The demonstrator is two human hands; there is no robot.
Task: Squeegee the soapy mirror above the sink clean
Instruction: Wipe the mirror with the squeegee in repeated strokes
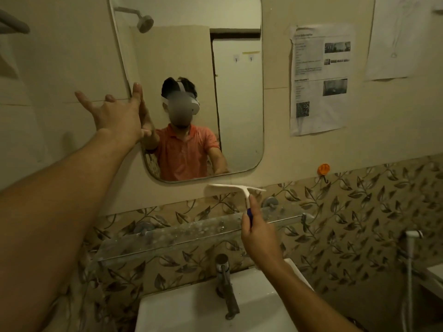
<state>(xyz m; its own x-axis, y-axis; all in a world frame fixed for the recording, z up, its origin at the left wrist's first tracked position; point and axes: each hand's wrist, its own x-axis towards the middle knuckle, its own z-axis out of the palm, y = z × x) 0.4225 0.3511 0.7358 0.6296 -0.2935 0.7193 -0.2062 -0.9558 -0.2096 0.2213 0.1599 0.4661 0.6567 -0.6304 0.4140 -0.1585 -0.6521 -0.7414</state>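
From my remote seat I judge that I am between strokes: the squeegee (236,188) is off the glass, held just below the bottom edge of the mirror (239,104) and above the glass shelf (179,238). My right hand (259,238) is wrapped around its handle, thumb up along the stem. My left hand (115,116) is released, fingers spread straight, with the fingertips resting against the mirror's left edge as if to steady it. The squeegee's blade is its long axis and lies roughly level, parallel to the mirror's bottom edge. The handle runs down from the middle of the blade into my grip, so the blade is the top of a T and points up at the glass. I cannot make out suds or streaks on the mirror at this sharpness, so how much is left to wipe is a guess. The next move, as I see it, calls for lifting the blade to the top of an uncleared strip, pressing it flat and pulling straight down toward the sink (182,312), keeping clear of the tap (226,288).
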